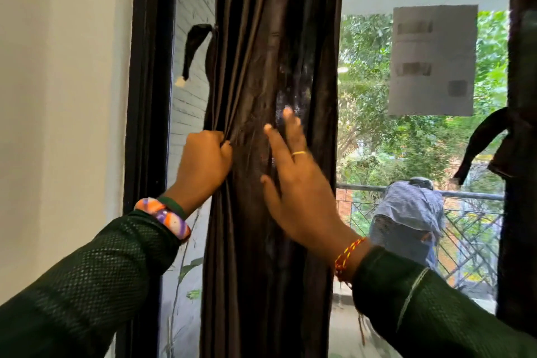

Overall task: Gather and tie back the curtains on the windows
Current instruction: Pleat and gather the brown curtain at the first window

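A dark brown curtain [261, 38] hangs bunched into folds in front of the window. My left hand [205, 160] grips its left edge in a fist at mid height. My right hand [293, 180] lies with straight fingers flat against the front of the gathered folds. A dark tie-back strap [193, 46] with a pale tip dangles loose to the left of the curtain, above my left hand. At the right edge a second dark curtain [520, 212] hangs tied, with its strap end [479, 142] sticking out to the left.
The black window frame [145, 96] and a pale wall [58, 96] stand to the left. Papers [433, 59] are stuck on the glass. Outside, a covered object [409, 221] stands by a balcony railing [470, 197], with trees behind.
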### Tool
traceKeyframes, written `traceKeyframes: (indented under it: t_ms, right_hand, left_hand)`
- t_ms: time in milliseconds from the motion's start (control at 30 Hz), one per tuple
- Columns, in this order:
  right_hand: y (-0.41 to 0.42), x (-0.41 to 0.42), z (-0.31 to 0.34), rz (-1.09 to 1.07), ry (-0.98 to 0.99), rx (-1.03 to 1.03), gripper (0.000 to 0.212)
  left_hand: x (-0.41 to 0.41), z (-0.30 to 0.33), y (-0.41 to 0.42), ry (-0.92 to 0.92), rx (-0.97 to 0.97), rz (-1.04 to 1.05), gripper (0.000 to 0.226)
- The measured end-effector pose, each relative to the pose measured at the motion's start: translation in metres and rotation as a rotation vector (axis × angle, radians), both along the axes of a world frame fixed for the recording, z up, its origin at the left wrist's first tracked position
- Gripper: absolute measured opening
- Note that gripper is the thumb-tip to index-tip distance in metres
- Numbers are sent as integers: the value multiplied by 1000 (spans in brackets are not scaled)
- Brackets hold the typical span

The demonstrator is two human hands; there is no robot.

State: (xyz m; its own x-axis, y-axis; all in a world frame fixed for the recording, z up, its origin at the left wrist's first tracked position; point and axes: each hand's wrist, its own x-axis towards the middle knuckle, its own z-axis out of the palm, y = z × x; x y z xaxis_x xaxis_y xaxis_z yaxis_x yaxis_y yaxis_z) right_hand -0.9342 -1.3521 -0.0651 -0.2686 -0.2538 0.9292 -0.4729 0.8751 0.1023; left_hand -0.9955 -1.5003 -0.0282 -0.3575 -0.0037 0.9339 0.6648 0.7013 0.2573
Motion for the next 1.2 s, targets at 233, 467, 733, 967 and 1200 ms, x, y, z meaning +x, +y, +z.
traceKeyframes:
  t_ms: [233,467,733,967,1200]
  right_hand:
    - [36,-4,33,-54,-217,-353,89]
    - [30,-13,15,-18,-295,-368,83]
    - [-2,-15,-11,90,-421,-185,88]
    - [-14,-23,-37,115,-513,-182,93]
    - [-5,-26,-64,115,-789,71,99]
  left_hand:
    - [-5,-1,-2,4,1,45,31]
    - [-1,-3,21,2,-37,10,29]
    - [13,-5,43,-10,-9,-86,27]
    - [15,-9,48,-52,77,-225,41]
    - [7,-13,44,-65,18,-80,38]
